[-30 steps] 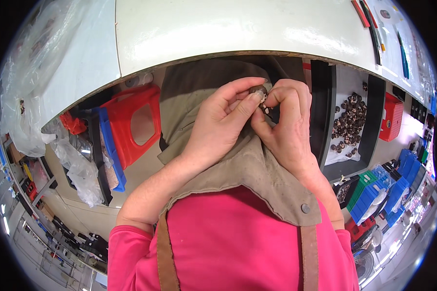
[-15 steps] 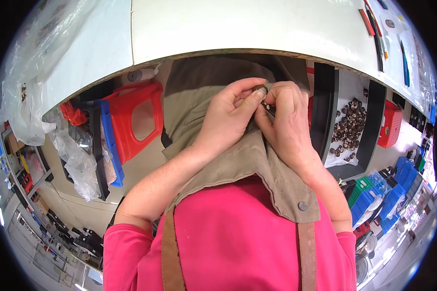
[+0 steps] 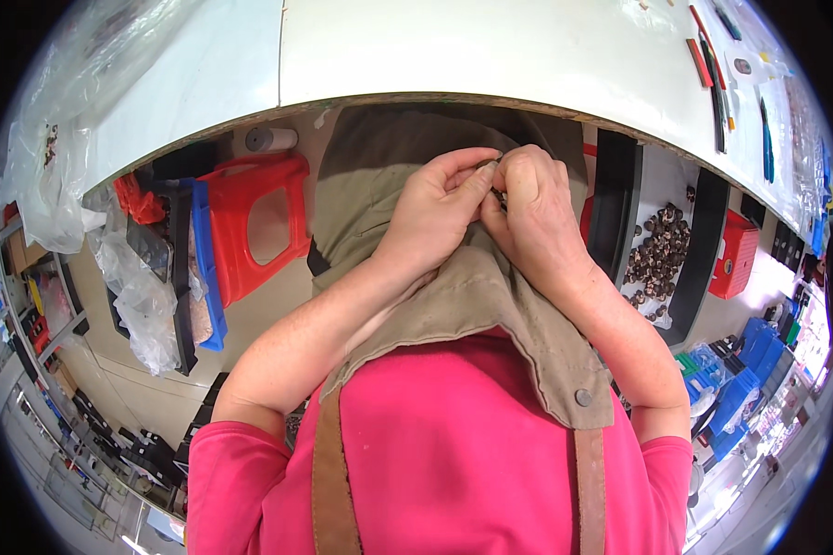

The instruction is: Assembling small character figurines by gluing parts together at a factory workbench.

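Over my lap, my left hand (image 3: 435,202) and my right hand (image 3: 535,205) meet at the fingertips. Both are closed in a pinch around a small dark round piece (image 3: 500,195), mostly hidden by the fingers. Its kind cannot be made out. Beneath the hands lies the olive-brown apron (image 3: 491,287). To the right, a black tray (image 3: 699,254) with a white liner holds a heap of small dark brown and whitish pieces (image 3: 659,248), which look similar in size and colour to the held one.
Ahead, the white table's edge (image 3: 435,96) curves past my lap. Pens and tools (image 3: 715,92) lie at its far right, plastic sheeting (image 3: 65,120) at its left. Below left are a red stool (image 3: 235,227) and a blue crate (image 3: 205,268); a red box (image 3: 736,254) stands beyond the tray.
My right hand has turned and closed further over the small piece, covering more of it. My left hand stays nearly in place. The view has shifted slightly.
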`<state>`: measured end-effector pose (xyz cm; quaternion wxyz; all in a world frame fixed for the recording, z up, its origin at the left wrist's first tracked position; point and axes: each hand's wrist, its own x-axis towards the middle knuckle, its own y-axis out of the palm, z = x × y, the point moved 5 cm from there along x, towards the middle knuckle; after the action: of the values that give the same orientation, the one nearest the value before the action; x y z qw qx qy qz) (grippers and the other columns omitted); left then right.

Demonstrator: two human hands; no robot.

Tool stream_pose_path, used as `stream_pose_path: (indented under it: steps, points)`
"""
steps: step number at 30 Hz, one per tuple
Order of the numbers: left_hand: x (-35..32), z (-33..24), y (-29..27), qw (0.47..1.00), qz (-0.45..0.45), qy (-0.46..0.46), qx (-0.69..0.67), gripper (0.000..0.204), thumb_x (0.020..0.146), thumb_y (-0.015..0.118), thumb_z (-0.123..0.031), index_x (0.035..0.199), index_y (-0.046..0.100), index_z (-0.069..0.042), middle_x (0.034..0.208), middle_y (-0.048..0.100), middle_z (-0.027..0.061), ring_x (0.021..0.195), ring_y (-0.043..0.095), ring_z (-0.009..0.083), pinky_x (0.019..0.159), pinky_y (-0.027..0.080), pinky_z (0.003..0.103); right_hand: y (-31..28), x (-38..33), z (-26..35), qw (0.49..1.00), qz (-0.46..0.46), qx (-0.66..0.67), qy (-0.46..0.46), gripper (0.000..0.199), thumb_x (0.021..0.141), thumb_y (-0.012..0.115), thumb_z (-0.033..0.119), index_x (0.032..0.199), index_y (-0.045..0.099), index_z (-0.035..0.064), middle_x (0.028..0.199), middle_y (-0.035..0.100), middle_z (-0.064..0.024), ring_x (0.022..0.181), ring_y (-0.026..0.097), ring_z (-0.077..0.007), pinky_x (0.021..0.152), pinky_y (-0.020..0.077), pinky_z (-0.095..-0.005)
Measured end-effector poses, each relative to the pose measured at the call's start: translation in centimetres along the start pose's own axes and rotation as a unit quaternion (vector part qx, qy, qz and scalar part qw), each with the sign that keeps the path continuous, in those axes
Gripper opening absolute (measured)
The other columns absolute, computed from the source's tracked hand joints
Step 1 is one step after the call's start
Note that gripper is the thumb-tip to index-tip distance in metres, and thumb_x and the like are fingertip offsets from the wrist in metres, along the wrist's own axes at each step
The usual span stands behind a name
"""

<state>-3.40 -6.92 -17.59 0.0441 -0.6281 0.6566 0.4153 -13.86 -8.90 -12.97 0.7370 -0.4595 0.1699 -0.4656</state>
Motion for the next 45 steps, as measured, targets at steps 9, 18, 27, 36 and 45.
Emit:
stream_pose_path:
  steps: [9,18,27,36,45]
  points:
    - [-0.8,-2.1,1.2,0.991,0.094,0.012,0.096,0.038,0.098,0.048,-0.024,0.129,0.046,-0.003,0.115,0.056,0.0060,0.105,0.055,0.0111,0.090,0.048,0.026,-4.0,0.1,-1.0,0.992,0.050,0.042,0.107,0.033,0.072,0.071,0.006,0.097,0.049,0.0024,0.091,0.050,-0.0097,0.078,0.049,-0.0221,0.068,0.0421,-0.0302]
    - [-0.5,-2.2,1.7,0.986,0.133,0.016,0.097,0.038,0.098,0.046,-0.024,0.129,0.044,-0.001,0.114,0.055,0.0072,0.100,0.056,0.0103,0.086,0.048,0.024,-5.2,1.2,-0.4,0.996,0.081,-0.004,0.045,0.021,0.076,0.068,0.010,0.090,0.054,0.0032,0.089,0.051,-0.0106,0.080,0.051,-0.0293,0.071,0.0413,-0.0360]
    - [-0.4,-2.5,1.4,0.990,0.098,0.064,0.084,0.029,0.096,0.050,-0.018,0.118,0.050,0.001,0.100,0.061,0.0055,0.089,0.058,0.0077,0.078,0.048,0.021,-4.6,1.9,-0.3,0.991,0.082,0.078,0.069,0.022,0.074,0.069,0.004,0.084,0.049,0.0023,0.083,0.046,-0.0100,0.074,0.047,-0.0265,0.064,0.0395,-0.0331]
    - [-0.3,-1.8,0.4,0.996,0.049,0.052,0.061,0.028,0.095,0.053,-0.019,0.116,0.052,0.001,0.092,0.063,0.0047,0.083,0.059,0.0068,0.073,0.049,0.021,-3.5,1.8,0.5,0.996,0.057,0.049,0.044,0.023,0.073,0.069,0.001,0.083,0.048,0.0008,0.084,0.045,-0.0119,0.076,0.048,-0.0287,0.066,0.0407,-0.0351]
    - [-0.1,-1.0,-0.2,0.998,0.034,0.038,0.023,0.029,0.095,0.055,-0.021,0.114,0.054,0.001,0.093,0.064,0.0045,0.083,0.060,0.0072,0.073,0.049,0.021,-2.0,0.9,0.9,1.000,0.003,0.012,0.028,0.024,0.070,0.068,-0.003,0.085,0.050,0.0015,0.086,0.048,-0.0135,0.079,0.049,-0.0305,0.068,0.0415,-0.0368]
